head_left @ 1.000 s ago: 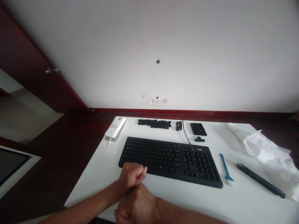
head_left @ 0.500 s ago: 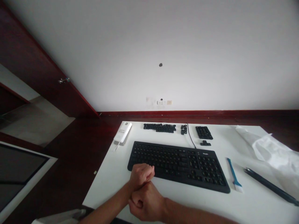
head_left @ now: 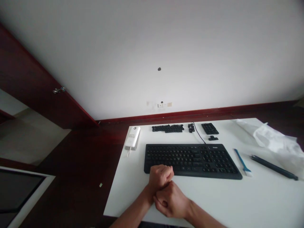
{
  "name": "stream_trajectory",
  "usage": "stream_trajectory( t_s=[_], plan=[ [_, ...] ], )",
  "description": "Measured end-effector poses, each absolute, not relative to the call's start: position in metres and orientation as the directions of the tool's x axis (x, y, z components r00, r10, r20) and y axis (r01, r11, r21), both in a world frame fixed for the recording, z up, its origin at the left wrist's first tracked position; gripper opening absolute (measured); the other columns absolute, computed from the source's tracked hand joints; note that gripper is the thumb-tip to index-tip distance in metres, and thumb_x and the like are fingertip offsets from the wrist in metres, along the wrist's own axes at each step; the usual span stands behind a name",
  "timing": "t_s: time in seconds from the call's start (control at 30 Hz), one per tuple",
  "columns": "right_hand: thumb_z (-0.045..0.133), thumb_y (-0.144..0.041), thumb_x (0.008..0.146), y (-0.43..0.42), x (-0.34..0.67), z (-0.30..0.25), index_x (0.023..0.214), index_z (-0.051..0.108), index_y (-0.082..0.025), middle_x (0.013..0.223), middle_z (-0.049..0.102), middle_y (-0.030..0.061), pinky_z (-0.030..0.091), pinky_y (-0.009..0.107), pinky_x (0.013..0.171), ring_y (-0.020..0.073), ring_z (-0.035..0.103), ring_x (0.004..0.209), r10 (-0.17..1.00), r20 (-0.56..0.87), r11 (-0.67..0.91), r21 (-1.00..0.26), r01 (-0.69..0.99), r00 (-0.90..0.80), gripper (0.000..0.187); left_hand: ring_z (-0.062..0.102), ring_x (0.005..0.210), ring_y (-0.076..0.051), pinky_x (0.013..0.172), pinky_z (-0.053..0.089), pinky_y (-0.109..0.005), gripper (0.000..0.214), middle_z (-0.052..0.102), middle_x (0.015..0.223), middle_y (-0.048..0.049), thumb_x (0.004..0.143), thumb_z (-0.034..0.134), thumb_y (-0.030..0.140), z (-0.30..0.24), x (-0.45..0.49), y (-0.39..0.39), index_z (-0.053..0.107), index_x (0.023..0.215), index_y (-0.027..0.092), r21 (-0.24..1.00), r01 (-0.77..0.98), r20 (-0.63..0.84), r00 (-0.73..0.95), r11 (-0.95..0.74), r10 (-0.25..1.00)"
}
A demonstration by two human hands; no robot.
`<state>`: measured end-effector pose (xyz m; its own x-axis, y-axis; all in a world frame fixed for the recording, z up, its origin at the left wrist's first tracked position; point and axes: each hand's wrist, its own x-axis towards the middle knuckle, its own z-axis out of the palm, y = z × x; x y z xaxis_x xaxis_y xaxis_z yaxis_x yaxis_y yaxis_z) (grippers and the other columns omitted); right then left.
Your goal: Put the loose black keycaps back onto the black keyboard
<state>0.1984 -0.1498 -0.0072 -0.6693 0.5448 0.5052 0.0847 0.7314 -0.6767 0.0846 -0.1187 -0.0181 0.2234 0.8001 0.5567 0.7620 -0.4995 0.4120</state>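
Note:
My left hand is closed in a fist at the near edge of the black keyboard, covering a bit of its lower left side. Just in front of it, my right hand is also a fist, pressed against the left hand near its wrist. Nothing shows in either fist. The keyboard lies flat on the white table. Behind it lie loose black keycaps in groups: a long block, a small cluster, a number-pad block and an arrow-key group.
A white device with a strap lies at the table's back left. To the keyboard's right are a blue brush, a dark pen-like stick and a crumpled white sheet or bag. A black cable runs off the back edge.
The view has turned a little, so the table and keyboard sit straighter and the left items appear farther right. Both fists stay together at the keyboard's near edge.

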Motion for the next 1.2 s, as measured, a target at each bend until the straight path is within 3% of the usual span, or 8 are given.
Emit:
stream_trajectory(
  t_s=[0.27,0.53,0.7,0.87,0.97,1.2],
  plan=[
    [0.051,-0.009,0.093,-0.158,0.197,-0.01,0.06,0.039,-0.02,0.048,0.038,-0.0081,0.023,0.029,0.05,0.0069,0.025,0.043,0.651,0.583,0.758,-0.527,0.384,-0.486,0.037,0.04,0.046,-0.011,0.052,0.022,-0.034,0.04,0.045,0.048,0.0015,0.096,0.052,0.012,-0.018,0.089,-0.105,0.045,0.057,0.021,0.391,0.713,0.631,0.252,-0.582,0.734],
    [0.051,-0.008,0.093,-0.152,0.199,-0.003,0.061,0.035,-0.021,0.049,0.037,-0.0082,0.024,0.028,0.05,0.0066,0.028,0.042,0.622,0.611,0.779,-0.543,0.313,-0.49,0.038,0.038,0.048,-0.012,0.053,0.022,-0.034,0.042,0.044,0.049,0.001,0.096,0.051,0.009,-0.018,0.088,-0.107,0.042,0.057,0.021,0.354,0.764,0.671,0.193,-0.539,0.716],
    [0.051,-0.012,0.097,-0.148,0.205,-0.001,0.063,0.031,-0.022,0.051,0.036,-0.0074,0.026,0.027,0.051,0.0072,0.034,0.045,0.689,0.594,0.723,-0.603,0.338,-0.415,0.041,0.047,0.059,-0.016,0.06,0.033,-0.036,0.036,0.051,0.057,-0.0017,0.093,0.055,0.008,-0.007,0.089,-0.107,0.046,0.061,0.022,0.288,0.846,0.692,0.141,-0.449,0.708],
    [0.055,-0.014,0.1,-0.139,0.229,-0.002,0.067,0.034,-0.023,0.059,0.041,-0.0055,0.03,0.027,0.054,0.0089,0.042,0.052,0.739,0.608,0.663,-0.584,0.468,-0.289,0.04,0.061,0.094,-0.024,0.087,0.047,-0.044,0.006,0.07,0.094,-0.0064,0.091,0.064,0.017,0.007,0.086,-0.116,0.066,0.086,0.021,0.351,0.884,0.567,0.062,-0.31,0.821],
    [0.06,-0.014,0.099,-0.131,0.256,-0.003,0.07,0.037,-0.022,0.065,0.045,-0.0039,0.034,0.027,0.059,0.0111,0.046,0.06,0.743,0.623,0.636,-0.546,0.546,-0.243,0.037,0.059,0.116,-0.029,0.102,0.047,-0.049,0.025,0.069,0.123,-0.0081,0.091,0.065,0.019,0.011,0.077,-0.132,0.07,0.115,0.024,0.354,0.911,0.515,-0.001,-0.212,0.857],
    [0.065,-0.02,0.099,-0.118,0.322,-0.007,0.074,0.044,-0.023,0.077,0.054,0.0011,0.043,0.034,0.073,0.0182,0.053,0.076,0.758,0.613,0.567,-0.451,0.689,-0.223,0.032,0.053,0.137,-0.033,0.114,0.046,-0.054,0.05,0.057,0.151,-0.0087,0.095,0.06,0.021,0.002,0.046,-0.174,0.06,0.145,0.025,0.196,0.973,0.471,0.015,-0.121,0.882]
  ],
)
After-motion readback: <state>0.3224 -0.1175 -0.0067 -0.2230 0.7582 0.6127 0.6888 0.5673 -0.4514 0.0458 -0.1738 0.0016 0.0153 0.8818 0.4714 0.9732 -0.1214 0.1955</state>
